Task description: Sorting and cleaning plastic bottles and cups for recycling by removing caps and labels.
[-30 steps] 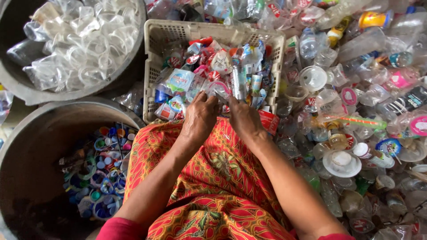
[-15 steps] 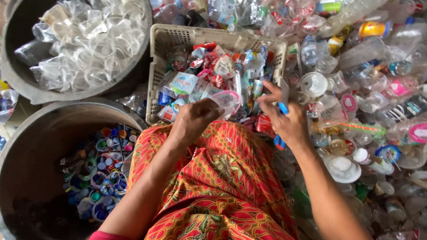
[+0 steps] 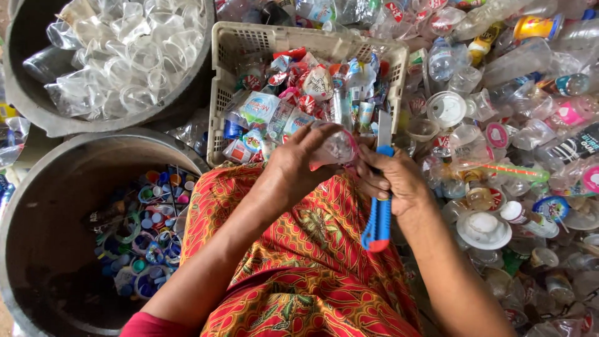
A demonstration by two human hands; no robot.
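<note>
Over our lap, draped in red and orange patterned cloth (image 3: 312,262), we hold a clear plastic cup (image 3: 336,148) in our left hand (image 3: 299,165), fingers curled round it so that it lies tilted on its side just in front of the basket's near rim. Our right hand (image 3: 399,181) is clenched on a blue utility knife (image 3: 379,206); its long axis runs nearly straight away from us, handle end toward our body and the bare blade (image 3: 384,128) pointing up toward the basket, just to the right of the cup. We cannot tell whether the blade touches the cup. Both hands are close together, the left one being the nearer to the cup since it grips it. Ahead of us the pale slotted basket (image 3: 219,81) is filled with peeled labels and crumpled wrappers in red, blue and white. At upper left a round grey tub (image 3: 37,112) is heaped with clear cups. At lower left a second, darker tub (image 3: 37,206) holds coloured caps and rings at its bottom. To our right lies a loose pile of bottles, cups and lids (image 3: 499,156).
</note>
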